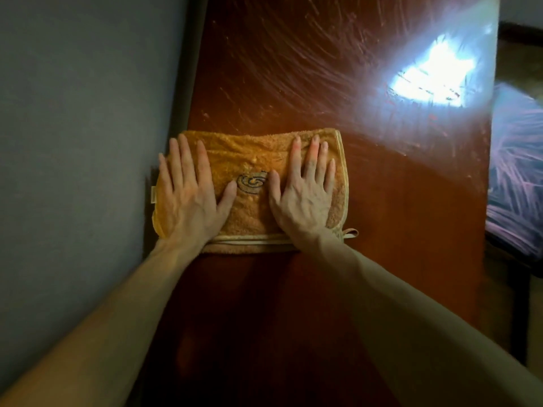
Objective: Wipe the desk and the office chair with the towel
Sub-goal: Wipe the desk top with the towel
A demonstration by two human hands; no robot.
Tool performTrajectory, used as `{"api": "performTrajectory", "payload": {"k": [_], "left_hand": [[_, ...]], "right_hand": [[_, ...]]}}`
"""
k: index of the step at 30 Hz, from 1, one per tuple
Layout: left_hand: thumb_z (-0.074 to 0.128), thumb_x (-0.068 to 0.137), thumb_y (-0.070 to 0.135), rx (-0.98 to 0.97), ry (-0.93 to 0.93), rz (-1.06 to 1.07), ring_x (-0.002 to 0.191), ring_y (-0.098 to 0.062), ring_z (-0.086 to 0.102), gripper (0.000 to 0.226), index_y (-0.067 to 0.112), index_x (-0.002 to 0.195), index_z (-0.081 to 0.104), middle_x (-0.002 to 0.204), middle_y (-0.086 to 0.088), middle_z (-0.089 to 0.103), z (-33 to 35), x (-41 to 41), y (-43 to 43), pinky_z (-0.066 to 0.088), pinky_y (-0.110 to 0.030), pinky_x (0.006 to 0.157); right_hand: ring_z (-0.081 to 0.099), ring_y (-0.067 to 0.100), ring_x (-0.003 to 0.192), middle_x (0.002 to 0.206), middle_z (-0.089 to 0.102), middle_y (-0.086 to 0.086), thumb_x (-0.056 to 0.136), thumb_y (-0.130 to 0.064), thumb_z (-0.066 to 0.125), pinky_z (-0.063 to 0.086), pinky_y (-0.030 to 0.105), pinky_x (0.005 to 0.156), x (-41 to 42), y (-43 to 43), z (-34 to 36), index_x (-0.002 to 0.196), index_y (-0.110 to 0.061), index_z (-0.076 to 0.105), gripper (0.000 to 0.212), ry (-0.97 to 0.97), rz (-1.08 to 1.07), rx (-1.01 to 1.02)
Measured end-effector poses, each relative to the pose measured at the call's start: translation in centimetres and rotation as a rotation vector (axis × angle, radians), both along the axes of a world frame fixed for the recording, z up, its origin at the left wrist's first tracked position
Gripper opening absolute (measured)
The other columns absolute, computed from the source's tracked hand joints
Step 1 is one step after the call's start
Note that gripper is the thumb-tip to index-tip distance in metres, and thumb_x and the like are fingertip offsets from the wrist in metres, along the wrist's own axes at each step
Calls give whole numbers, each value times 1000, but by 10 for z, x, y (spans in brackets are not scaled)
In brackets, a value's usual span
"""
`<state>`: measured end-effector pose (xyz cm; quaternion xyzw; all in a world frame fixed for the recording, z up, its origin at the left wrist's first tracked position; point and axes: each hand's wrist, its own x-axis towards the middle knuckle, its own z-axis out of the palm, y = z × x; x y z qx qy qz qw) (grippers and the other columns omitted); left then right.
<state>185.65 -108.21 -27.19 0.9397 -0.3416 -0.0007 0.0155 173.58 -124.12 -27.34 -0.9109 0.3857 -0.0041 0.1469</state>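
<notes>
Head view: folded towel (249,201) flat on desk (293,83), left side by wall (73,142). Left hand (188,195), right hand (302,192) spread, pressing down. Soft, light, likely bunches; press palms on middle.

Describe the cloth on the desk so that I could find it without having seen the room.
Start at the long reddish-brown desk that runs beside the grey wall. At its wall-side edge lies a folded orange towel, with the left hand and the right hand pressed flat on it. Pale trim and a dark spiral stitched between the thumbs set it apart.
</notes>
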Motion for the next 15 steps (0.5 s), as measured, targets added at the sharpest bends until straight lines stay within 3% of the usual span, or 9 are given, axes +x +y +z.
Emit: {"api": "performTrajectory", "payload": {"k": [4, 7, 15], "left_hand": [[27, 105, 60, -169, 91, 341, 159, -38, 2, 87, -5, 161, 9, 169, -28, 5, 5, -46, -16, 1, -56, 128], [20, 102, 65, -151, 137, 508, 159, -38, 2, 92, -5, 161, 7, 169, -27, 4, 6, -39, -41, 6, -57, 127], [16, 104, 67, -48, -36, 150, 158, -41, 7, 93, -7, 160, 11, 167, -32, 10, -10, 9, -69, 10, -57, 127]], "right_hand": [[-1, 33, 160, 173, 5, 18, 105, -59, 30, 4, 56, 129, -14, -45, 7, 166, -19, 12, 75, -13, 588, -104], [2, 31, 161, 173, 8, 16, 106, -56, 31, 4, 52, 130, -12, -74, 6, 167, -21, 13, 73, 16, 972, -133], [5, 25, 161, 173, 13, 8, 104, -61, 33, 8, 54, 129, -18, -64, -10, 166, -29, 18, 72, -79, 688, -112]]}}
